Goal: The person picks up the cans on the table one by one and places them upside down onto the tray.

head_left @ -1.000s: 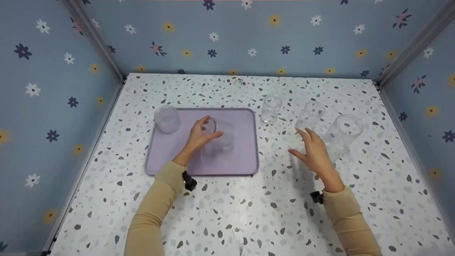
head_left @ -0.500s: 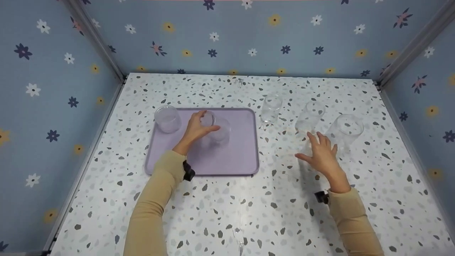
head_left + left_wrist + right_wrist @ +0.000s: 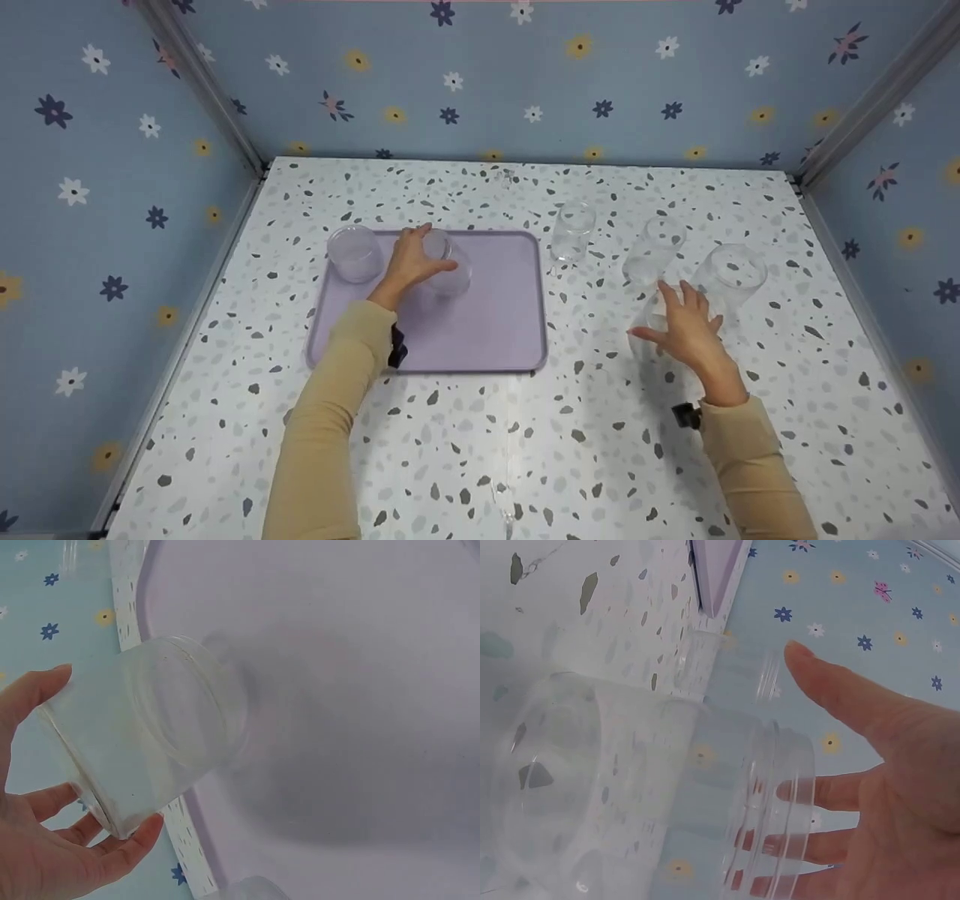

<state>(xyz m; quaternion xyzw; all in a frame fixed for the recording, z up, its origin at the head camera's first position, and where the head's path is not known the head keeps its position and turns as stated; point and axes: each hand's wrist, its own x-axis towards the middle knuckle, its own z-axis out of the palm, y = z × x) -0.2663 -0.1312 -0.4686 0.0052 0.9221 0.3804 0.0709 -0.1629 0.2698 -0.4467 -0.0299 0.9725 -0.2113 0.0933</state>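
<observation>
My left hand (image 3: 409,262) grips a clear plastic jar (image 3: 112,742) near one end, thumb on one side and fingertips on the other. The jar is tilted over the far left part of a lilac tray (image 3: 487,330), its other end close to the tray's surface. A second clear, wide jar (image 3: 355,256) stands at the tray's far left corner. Over the right of the table, my right hand (image 3: 691,330) is spread around the top of another clear jar (image 3: 637,772). Its fingers show through the ridged mouth, while the thumb stands apart from the wall.
Three more clear containers stand behind the right hand: a narrow one (image 3: 574,232) beside the tray, a middle one (image 3: 655,251) and a wider one (image 3: 731,274). Flower-patterned panels (image 3: 525,82) wall in the speckled table (image 3: 570,465) at the back and sides.
My left hand has carried its jar farther back and left over the tray. My right hand has moved right and slightly nearer, its fingers now spread over the jar there.
</observation>
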